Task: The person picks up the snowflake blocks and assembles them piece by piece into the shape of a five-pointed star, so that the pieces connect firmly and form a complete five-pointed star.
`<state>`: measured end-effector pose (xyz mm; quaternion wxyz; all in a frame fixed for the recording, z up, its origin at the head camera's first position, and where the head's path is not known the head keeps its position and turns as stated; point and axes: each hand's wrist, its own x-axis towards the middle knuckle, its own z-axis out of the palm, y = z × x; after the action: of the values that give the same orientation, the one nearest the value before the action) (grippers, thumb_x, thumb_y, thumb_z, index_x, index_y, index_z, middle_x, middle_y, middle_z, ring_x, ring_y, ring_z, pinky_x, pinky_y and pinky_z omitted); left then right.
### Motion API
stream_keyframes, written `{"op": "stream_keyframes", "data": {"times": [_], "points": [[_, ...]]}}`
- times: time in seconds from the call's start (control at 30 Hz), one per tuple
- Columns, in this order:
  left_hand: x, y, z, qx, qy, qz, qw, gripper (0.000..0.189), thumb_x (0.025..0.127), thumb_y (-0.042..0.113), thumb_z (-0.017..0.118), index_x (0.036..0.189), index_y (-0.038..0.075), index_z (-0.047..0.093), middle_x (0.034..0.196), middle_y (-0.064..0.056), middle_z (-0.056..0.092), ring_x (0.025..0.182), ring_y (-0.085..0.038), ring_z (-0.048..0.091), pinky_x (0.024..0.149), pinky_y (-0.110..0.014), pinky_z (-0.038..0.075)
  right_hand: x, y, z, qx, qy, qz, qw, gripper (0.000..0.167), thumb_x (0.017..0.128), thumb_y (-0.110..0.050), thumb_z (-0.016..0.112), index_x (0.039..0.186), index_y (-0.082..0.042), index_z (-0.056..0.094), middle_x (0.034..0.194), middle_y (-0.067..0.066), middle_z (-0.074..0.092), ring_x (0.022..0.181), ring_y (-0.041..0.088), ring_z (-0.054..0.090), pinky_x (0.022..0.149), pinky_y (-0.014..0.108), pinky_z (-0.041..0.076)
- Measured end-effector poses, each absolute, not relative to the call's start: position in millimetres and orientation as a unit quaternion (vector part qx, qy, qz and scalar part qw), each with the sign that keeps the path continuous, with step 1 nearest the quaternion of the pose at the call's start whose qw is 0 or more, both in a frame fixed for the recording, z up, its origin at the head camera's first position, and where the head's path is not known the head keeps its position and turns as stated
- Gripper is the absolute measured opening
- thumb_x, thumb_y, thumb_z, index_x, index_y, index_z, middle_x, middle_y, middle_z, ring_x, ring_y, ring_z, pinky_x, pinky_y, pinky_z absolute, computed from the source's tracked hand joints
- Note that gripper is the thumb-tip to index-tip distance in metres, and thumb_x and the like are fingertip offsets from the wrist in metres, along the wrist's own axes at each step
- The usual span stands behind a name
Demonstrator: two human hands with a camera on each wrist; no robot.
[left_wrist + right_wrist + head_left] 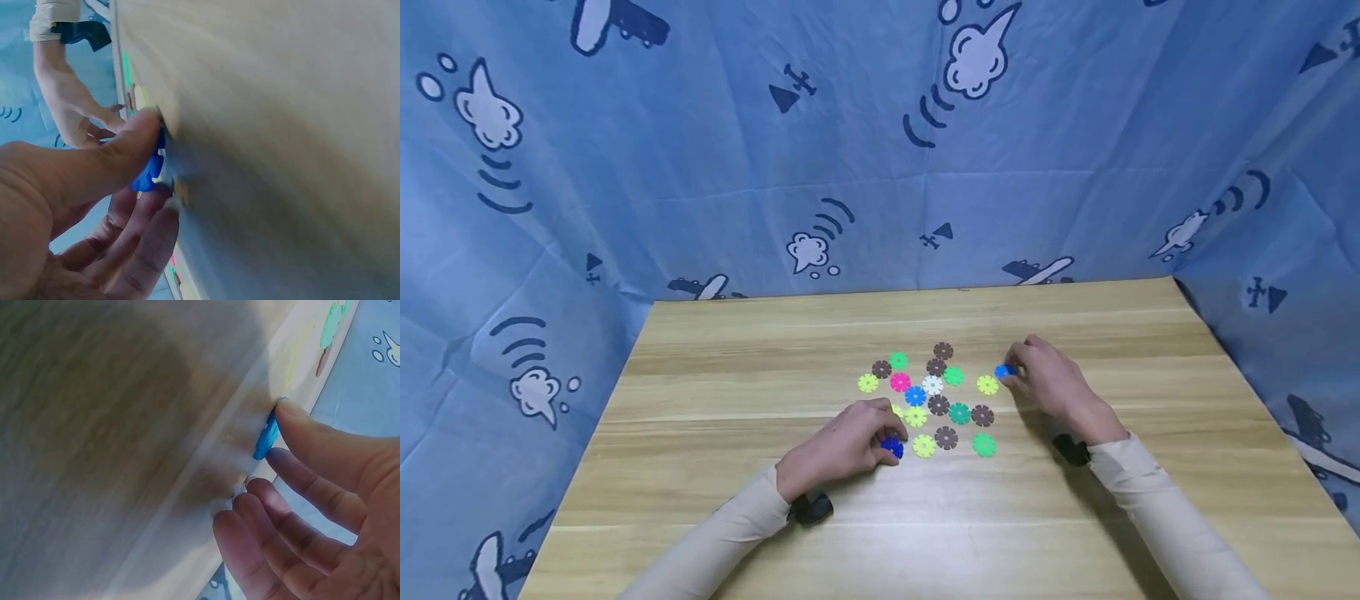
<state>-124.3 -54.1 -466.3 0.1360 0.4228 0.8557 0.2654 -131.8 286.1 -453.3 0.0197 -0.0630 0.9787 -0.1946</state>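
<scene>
My left hand (850, 439) pinches a dark blue notched disc (892, 447) between thumb and fingers, low over the wooden table at the near left of the spread discs. In the left wrist view that disc (150, 169) shows between thumb and fingertips. On the far right side my right hand (1051, 383) holds a lighter blue disc (1003, 372) by its edge; the right wrist view shows this disc (267, 436) tilted between thumb and index finger. Between the hands lie a white disc (932, 385), a pink disc (900, 382) and several brown, green and yellow ones.
The discs lie flat on a light wooden table (737, 358). A yellow disc (987, 385) is close beside the right hand's disc. Blue patterned cloth (865, 167) hangs behind the table and at both sides. Each wrist wears a small black device (811, 508).
</scene>
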Motion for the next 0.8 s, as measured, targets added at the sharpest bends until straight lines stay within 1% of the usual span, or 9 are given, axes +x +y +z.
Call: {"op": "stream_keyframes", "data": {"times": [0.13, 0.2, 0.4, 0.5, 0.6, 0.67, 0.73, 0.8], "points": [[-124, -56, -467, 0.425, 0.848, 0.279, 0.148, 0.022, 0.089, 0.02, 0.084, 0.108, 0.012, 0.079, 0.097, 0.004, 0.067, 0.085, -0.007, 0.06, 0.076, -0.014, 0.052, -133, 288, -452, -0.051, 0.973, -0.221, 0.036, 0.025, 0.093, -0.015, 0.079, 0.108, 0.003, 0.07, 0.105, 0.019, 0.065, 0.092, 0.031, 0.064, 0.079, 0.05, 0.059], [-124, -57, -467, 0.426, 0.845, 0.288, 0.15, 0.022, 0.089, 0.018, 0.084, 0.109, 0.011, 0.079, 0.096, 0.003, 0.066, 0.083, -0.007, 0.059, 0.073, -0.013, 0.051, -134, 290, -452, -0.049, 0.971, -0.233, 0.035, 0.025, 0.092, -0.014, 0.08, 0.106, 0.003, 0.07, 0.104, 0.019, 0.066, 0.092, 0.031, 0.065, 0.08, 0.049, 0.058], [-121, -62, -464, 0.408, 0.836, 0.339, 0.14, 0.024, 0.087, 0.014, 0.085, 0.109, 0.007, 0.078, 0.096, 0.0, 0.071, 0.081, -0.002, 0.06, 0.073, -0.012, 0.054, -134, 293, -453, -0.046, 0.962, -0.266, 0.028, 0.026, 0.088, -0.012, 0.084, 0.1, 0.001, 0.066, 0.095, 0.017, 0.068, 0.085, 0.027, 0.063, 0.074, 0.036, 0.053], [-121, -65, -462, 0.38, 0.832, 0.385, 0.123, 0.024, 0.085, 0.011, 0.087, 0.106, 0.005, 0.077, 0.092, -0.002, 0.073, 0.077, -0.002, 0.063, 0.07, -0.014, 0.057, -134, 293, -454, -0.041, 0.959, -0.279, 0.026, 0.027, 0.087, -0.009, 0.084, 0.099, 0.0, 0.062, 0.093, 0.016, 0.068, 0.084, 0.026, 0.063, 0.074, 0.034, 0.053], [-123, -68, -459, 0.344, 0.83, 0.428, 0.095, 0.016, 0.084, 0.008, 0.087, 0.097, 0.004, 0.078, 0.085, -0.004, 0.075, 0.071, -0.005, 0.065, 0.066, -0.016, 0.059, -133, 291, -454, -0.039, 0.957, -0.287, 0.022, 0.023, 0.089, -0.006, 0.081, 0.098, 0.0, 0.061, 0.092, 0.016, 0.069, 0.084, 0.027, 0.065, 0.072, 0.033, 0.055], [-124, -70, -457, 0.32, 0.831, 0.45, 0.074, 0.012, 0.083, 0.007, 0.087, 0.091, 0.005, 0.077, 0.082, -0.006, 0.077, 0.067, -0.01, 0.069, 0.063, -0.017, 0.06, -133, 289, -452, -0.043, 0.955, -0.293, 0.018, 0.018, 0.091, -0.005, 0.078, 0.098, 0.0, 0.062, 0.092, 0.017, 0.07, 0.084, 0.028, 0.068, 0.069, 0.032, 0.057], [-126, -71, -455, 0.301, 0.831, 0.465, 0.052, 0.011, 0.083, 0.006, 0.087, 0.088, 0.004, 0.077, 0.082, -0.008, 0.077, 0.066, -0.017, 0.072, 0.062, -0.018, 0.06, -131, 285, -449, -0.048, 0.953, -0.3, 0.01, 0.013, 0.093, -0.004, 0.075, 0.099, 0.0, 0.065, 0.091, 0.016, 0.071, 0.084, 0.028, 0.07, 0.068, 0.031, 0.058], [-129, -72, -454, 0.287, 0.83, 0.477, 0.035, 0.011, 0.084, 0.006, 0.086, 0.087, 0.004, 0.076, 0.083, -0.009, 0.078, 0.067, -0.022, 0.075, 0.062, -0.017, 0.061, -129, 281, -446, -0.056, 0.947, -0.315, 0.001, 0.01, 0.094, -0.003, 0.074, 0.1, 0.0, 0.067, 0.09, 0.015, 0.072, 0.083, 0.028, 0.072, 0.067, 0.028, 0.059]]}}
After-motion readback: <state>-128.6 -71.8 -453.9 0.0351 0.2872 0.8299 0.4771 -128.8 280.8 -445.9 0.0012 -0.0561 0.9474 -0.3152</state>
